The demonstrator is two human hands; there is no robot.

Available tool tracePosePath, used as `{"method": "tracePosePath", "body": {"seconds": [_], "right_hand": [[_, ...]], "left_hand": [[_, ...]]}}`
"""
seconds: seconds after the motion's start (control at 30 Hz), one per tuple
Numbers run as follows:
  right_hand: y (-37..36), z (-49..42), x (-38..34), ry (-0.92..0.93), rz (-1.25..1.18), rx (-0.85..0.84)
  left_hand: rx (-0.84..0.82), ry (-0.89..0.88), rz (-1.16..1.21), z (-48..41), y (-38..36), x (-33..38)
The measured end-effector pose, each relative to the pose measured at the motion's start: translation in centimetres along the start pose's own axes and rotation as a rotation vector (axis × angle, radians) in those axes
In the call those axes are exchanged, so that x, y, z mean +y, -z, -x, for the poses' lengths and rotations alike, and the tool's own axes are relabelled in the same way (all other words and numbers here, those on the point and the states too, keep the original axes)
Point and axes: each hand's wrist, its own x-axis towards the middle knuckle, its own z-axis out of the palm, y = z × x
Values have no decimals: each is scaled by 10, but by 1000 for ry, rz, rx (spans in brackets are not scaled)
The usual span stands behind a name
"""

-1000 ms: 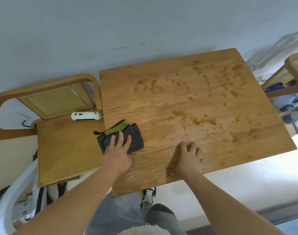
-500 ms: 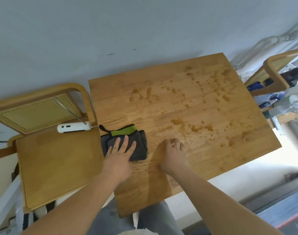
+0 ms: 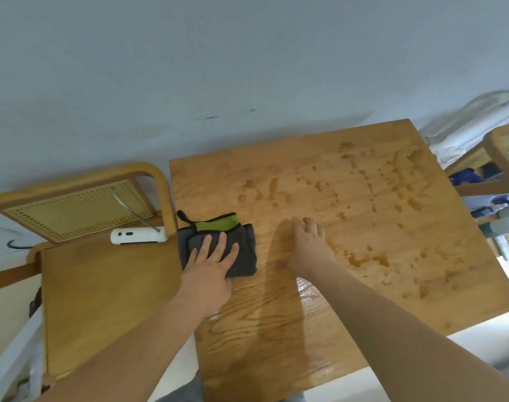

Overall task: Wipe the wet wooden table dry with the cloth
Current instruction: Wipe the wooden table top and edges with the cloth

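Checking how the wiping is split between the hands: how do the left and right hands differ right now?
The left hand lies flat with fingers spread on the grey cloth; the right hand rests bare on the table, fingers curled. The left sits at the table's left edge beside the chair; the right is nearer the middle, close to the water spots. Both press down on the tabletop.

A home dining corner: wooden table (image 3: 363, 300), cane-backed chair (image 3: 82, 210), plain wall.

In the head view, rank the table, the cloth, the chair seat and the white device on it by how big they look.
Largest to smallest as they appear:
1. table
2. chair seat
3. cloth, partly covered by the left hand
4. white device

The wide lens distorts the edges, but these gaps are clear.
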Motion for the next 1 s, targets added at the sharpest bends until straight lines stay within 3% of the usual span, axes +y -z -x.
{"method": "tracePosePath", "body": {"seconds": [0.2, 0.33, 0.4, 0.6, 0.7, 0.87, 0.93, 1.0], "right_hand": [[20, -41, -3, -80, -11, -41], [22, -59, -5, -184, -31, -56], [21, -65, -9, -239, -117, -85], [19, -77, -27, -272, 61, -52], [17, -82, -31, -306, 19, -52], [12, -79, -25, -314, -35, -35], [13, -78, -24, -311, -21, -43], [13, -80, -25, -312, -26, -33]], "left_hand": [[-70, -225, -211, -1, 10, -23], [-34, 10, 18, -34, 37, -16], [3, 40, 23, -33, 27, -1], [-52, -317, -279, -36, 32, -48], [-76, -221, -248, -69, 66, -64], [72, 113, 112, -96, 67, -23], [85, 58, 41, -85, 51, -2], [73, -124, -97, -77, 46, -7]]}}
